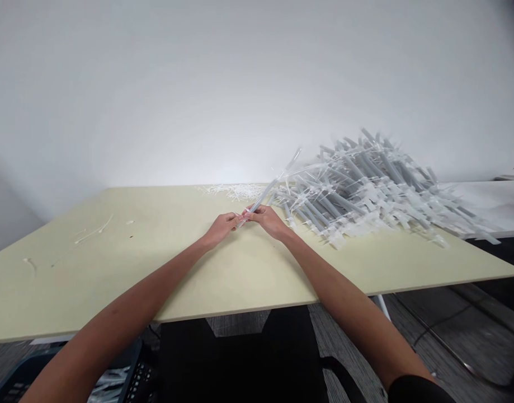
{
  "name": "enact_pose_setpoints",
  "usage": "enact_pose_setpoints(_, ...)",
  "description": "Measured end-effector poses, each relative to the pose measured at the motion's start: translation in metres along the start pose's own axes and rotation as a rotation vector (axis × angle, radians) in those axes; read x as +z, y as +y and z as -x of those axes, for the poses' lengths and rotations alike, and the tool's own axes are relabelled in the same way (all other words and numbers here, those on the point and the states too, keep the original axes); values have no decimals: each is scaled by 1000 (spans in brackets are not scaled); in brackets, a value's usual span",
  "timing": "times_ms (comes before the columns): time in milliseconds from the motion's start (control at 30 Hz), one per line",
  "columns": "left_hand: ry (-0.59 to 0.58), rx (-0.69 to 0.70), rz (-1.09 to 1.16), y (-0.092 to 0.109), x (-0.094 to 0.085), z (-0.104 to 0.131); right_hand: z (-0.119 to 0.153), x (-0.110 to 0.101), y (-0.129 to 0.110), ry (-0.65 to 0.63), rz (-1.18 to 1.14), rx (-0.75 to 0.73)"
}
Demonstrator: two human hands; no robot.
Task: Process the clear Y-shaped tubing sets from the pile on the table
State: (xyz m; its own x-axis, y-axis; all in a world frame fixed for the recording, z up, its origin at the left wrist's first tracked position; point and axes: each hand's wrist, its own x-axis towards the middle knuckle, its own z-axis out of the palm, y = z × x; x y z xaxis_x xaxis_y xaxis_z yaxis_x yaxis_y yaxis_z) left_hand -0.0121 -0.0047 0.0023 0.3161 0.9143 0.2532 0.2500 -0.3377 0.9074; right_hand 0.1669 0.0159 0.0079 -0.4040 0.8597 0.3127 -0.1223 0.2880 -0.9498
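Note:
In the head view, a slim grey tube (265, 193) with clear plastic at its far end slants up and away from my hands. My right hand (265, 218) is closed on its near part, with thumb and fingers pinched together. My left hand (224, 226) meets it from the left, its fingertips closed at the tube's near end. Fingers hide the exact spot where both hands touch, and a small white piece shows there. To the right, close to the tube, lies a large heap of similar grey tubes (336, 196) with clear plastic and thin white strips.
Many thin white strips (240, 191) lie at the table's back edge. A few loose cable ties (93, 232) and a small dark speck (131, 237) are on the left of the pale yellow table (189, 294). Below left stands a dark basket (133, 372) holding more pieces.

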Motion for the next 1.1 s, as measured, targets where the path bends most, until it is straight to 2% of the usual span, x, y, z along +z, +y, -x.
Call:
enact_pose_setpoints(200,87,-1,96,-5,-3,-4,0,2,0,3,-83,54)
enact_pose_setpoints(333,201,-13,-53,-5,-2,-5,0,1,1,25,-62,116)
enact_pose_setpoints(533,260,33,-251,8,0,3,-1,1,-1,64,-22,107)
enact_pose_setpoints(700,253,67,-290,15,-1,10,0,3,-1,63,-45,89)
enact_pose_setpoints(833,224,10,-196,7,1,5,0,0,1,34,-73,40)
enact_pose_setpoints(1100,150,66,-131,-4,3,0,-2,-5,6,27,-62,65)
